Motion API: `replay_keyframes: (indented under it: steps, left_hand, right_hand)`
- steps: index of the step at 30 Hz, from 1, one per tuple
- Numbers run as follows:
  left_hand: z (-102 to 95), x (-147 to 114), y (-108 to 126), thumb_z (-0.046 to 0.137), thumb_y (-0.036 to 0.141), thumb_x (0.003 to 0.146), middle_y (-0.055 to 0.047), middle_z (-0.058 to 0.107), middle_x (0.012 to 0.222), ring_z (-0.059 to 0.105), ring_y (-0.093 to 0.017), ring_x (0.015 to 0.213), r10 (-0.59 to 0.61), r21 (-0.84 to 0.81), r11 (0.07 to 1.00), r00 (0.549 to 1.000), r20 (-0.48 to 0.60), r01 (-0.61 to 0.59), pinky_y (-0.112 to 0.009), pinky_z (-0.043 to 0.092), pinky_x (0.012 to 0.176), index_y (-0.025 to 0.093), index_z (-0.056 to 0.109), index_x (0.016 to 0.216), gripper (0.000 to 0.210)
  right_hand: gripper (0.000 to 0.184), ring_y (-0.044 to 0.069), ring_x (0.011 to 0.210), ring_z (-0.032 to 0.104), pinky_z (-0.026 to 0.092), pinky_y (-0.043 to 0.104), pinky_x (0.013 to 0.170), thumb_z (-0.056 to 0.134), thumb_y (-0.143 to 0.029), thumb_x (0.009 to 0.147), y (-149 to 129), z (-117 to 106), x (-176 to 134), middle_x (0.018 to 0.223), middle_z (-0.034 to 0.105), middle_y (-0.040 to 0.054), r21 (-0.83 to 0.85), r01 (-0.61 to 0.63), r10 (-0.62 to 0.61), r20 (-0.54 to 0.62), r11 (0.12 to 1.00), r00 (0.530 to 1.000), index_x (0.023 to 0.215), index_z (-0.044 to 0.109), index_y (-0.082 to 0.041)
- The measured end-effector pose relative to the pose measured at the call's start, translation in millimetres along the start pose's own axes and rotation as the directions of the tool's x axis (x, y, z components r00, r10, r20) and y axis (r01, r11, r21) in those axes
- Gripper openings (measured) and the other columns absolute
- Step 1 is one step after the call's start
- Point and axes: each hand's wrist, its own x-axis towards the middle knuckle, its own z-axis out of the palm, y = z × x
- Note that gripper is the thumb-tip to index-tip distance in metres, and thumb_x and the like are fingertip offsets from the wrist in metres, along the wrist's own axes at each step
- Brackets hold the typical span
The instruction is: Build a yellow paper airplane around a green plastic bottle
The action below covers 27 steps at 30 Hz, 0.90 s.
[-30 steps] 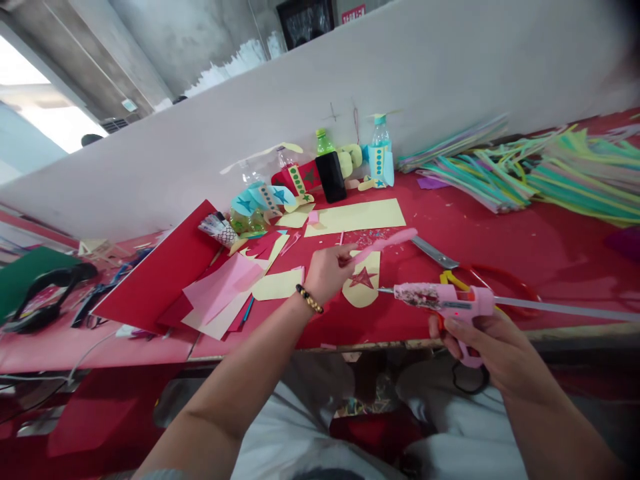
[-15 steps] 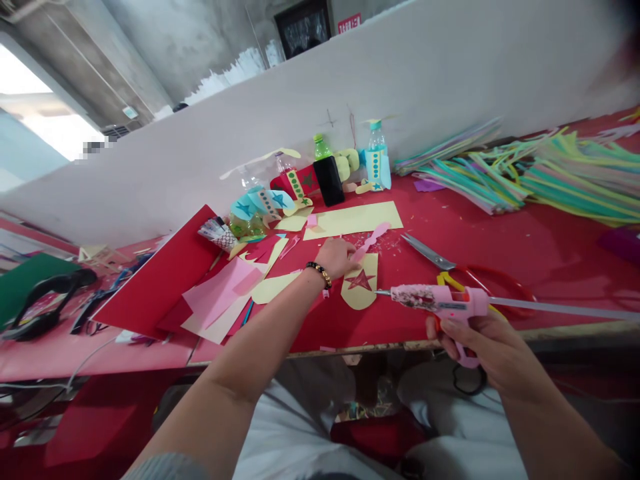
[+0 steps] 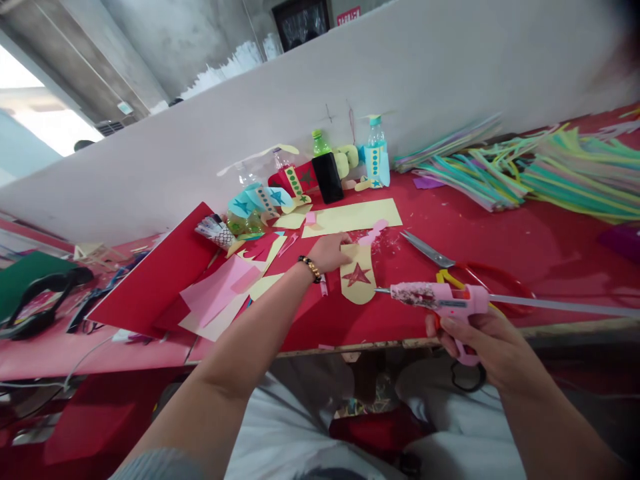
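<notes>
Star-marked yellow paper (image 3: 357,275) lies on the red table (image 3: 450,220), its top left corner at the left hand (image 3: 329,253), half-curled — whether pinching, I cannot tell. The right hand (image 3: 487,343) wraps firmly round the pink glue gun (image 3: 440,297) — nozzle (image 3: 383,291) beside the paper's right edge.

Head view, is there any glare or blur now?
In the head view, the opening at upper left is partly washed out; in the head view, the upper right corner is dark and blurred, while the pink glue gun looks fairly crisp.
</notes>
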Motion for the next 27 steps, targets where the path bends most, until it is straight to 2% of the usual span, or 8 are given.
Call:
replay_keyframes:
  steps: [4,6,8,13,16,19,23,27]
  left_hand:
    - [-32.0,-39,4,0.059,0.019,0.080,0.000,0.066,0.084,0.060,-0.015,0.074,-0.018,-0.019,1.000,0.976,-0.215,0.014,-0.026,0.043,0.066,0.018,0.062,0.094,0.014]
    - [-40.8,-68,11,0.059,0.016,0.081,0.001,0.065,0.082,0.059,-0.014,0.075,0.091,0.030,0.996,0.898,-0.430,-0.086,-0.026,0.043,0.067,0.019,0.063,0.084,0.006]
    - [-36.3,-97,20,0.054,0.014,0.084,-0.001,0.064,0.084,0.058,-0.015,0.078,0.190,0.106,0.982,0.845,-0.499,-0.158,-0.027,0.044,0.070,0.020,0.065,0.085,0.012]
    - [18.9,-143,40,0.053,0.016,0.087,-0.006,0.064,0.087,0.059,-0.020,0.081,0.239,0.268,0.945,0.957,-0.165,-0.190,-0.034,0.048,0.078,0.021,0.066,0.098,0.017]
    - [45.3,-149,46,0.057,0.035,0.091,-0.007,0.064,0.095,0.058,-0.023,0.088,0.191,0.257,0.949,0.981,-0.013,-0.182,-0.039,0.050,0.082,0.021,0.065,0.107,0.022]
    - [53.1,-151,48,0.059,0.055,0.087,-0.009,0.063,0.111,0.054,-0.027,0.104,0.176,0.206,0.964,0.984,-0.015,-0.169,-0.043,0.049,0.090,0.022,0.063,0.110,0.041]
    - [57.3,-160,48,0.062,0.050,0.087,-0.007,0.056,0.134,0.044,-0.026,0.126,0.225,0.147,0.965,0.974,-0.036,-0.218,-0.040,0.040,0.107,0.022,0.054,0.127,0.050]
    - [66.6,-167,54,0.062,0.052,0.086,-0.006,0.050,0.143,0.044,-0.029,0.124,0.223,0.173,0.960,0.975,-0.006,-0.219,-0.046,0.041,0.104,0.025,0.047,0.136,0.059]
  right_hand:
    - [0.023,0.007,0.047,0.049,0.033,0.020,0.042,0.069,-0.040,0.082,-2,3,0,0.071,0.065,0.0029,0.010,0.012,-0.012,-0.020,1.000,1.000,0.074,0.067,-0.018]
    - [0.023,0.007,0.047,0.049,0.034,0.020,0.042,0.069,-0.039,0.082,-3,3,0,0.070,0.065,0.0027,0.012,0.015,-0.015,-0.029,1.000,0.999,0.073,0.067,-0.018]
    - [0.023,0.008,0.046,0.049,0.034,0.021,0.041,0.069,-0.040,0.081,-3,2,0,0.070,0.065,0.0030,0.020,0.020,-0.019,-0.037,1.000,0.999,0.072,0.068,-0.018]
    - [0.026,0.009,0.045,0.047,0.032,0.023,0.039,0.067,-0.041,0.083,-5,1,0,0.069,0.065,0.0041,0.019,0.041,-0.039,-0.090,0.999,0.995,0.070,0.069,-0.018]
    - [0.026,0.009,0.044,0.047,0.032,0.024,0.040,0.067,-0.040,0.083,-6,2,0,0.070,0.063,0.0040,0.018,0.073,-0.072,-0.091,0.997,0.993,0.069,0.068,-0.018]
    - [0.024,0.008,0.044,0.047,0.030,0.023,0.040,0.065,-0.038,0.084,-5,1,0,0.069,0.063,0.0032,0.021,0.067,-0.065,-0.079,0.998,0.995,0.071,0.068,-0.018]
    - [0.020,0.008,0.046,0.049,0.032,0.023,0.041,0.065,-0.035,0.085,-2,-1,-1,0.074,0.065,0.0044,0.056,0.029,-0.025,-0.074,0.998,0.997,0.074,0.069,-0.018]
    - [0.020,0.010,0.047,0.051,0.035,0.024,0.041,0.067,-0.036,0.083,0,-3,-1,0.074,0.066,0.0055,0.064,0.040,-0.035,-0.082,0.997,0.996,0.074,0.069,-0.018]
